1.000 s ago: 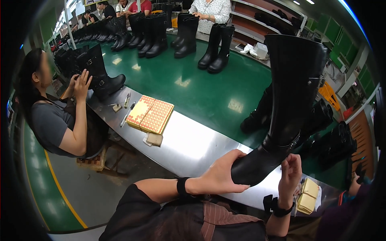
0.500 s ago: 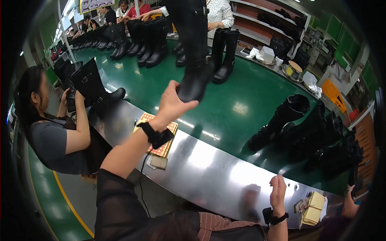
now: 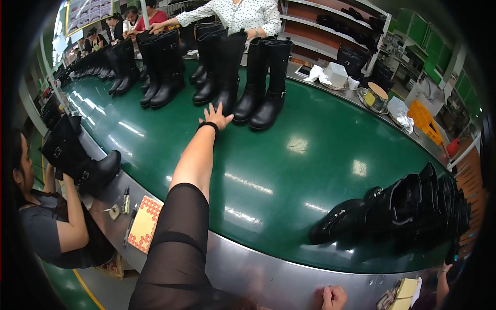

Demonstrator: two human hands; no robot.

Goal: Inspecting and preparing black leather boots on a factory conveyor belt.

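Note:
My left hand [image 3: 215, 119] is stretched far out over the green table, open, its fingers spread at the toe of a tall black boot [image 3: 230, 62]. Whether the fingertips touch the leather I cannot tell. That boot stands upright, beside a pair of black boots [image 3: 274, 88] with buckled ankle straps on its right and further boots [image 3: 205, 77] behind it. Low in the picture, my right hand [image 3: 335, 298] is closed with curled fingers above the metal edge strip, and nothing shows in it.
On the right, several black boots [image 3: 392, 206] lean together. A sheet of round red stickers [image 3: 144, 223] and pens lie on the metal strip [image 3: 248, 258]. At left a co-worker holds a boot [image 3: 85, 160]; another person in a dotted shirt [image 3: 232, 18] stands across the table.
The boot near my left hand has gone from raised to standing among the others, and that hand is now spread and further out. My right hand has moved lower and curled closed.

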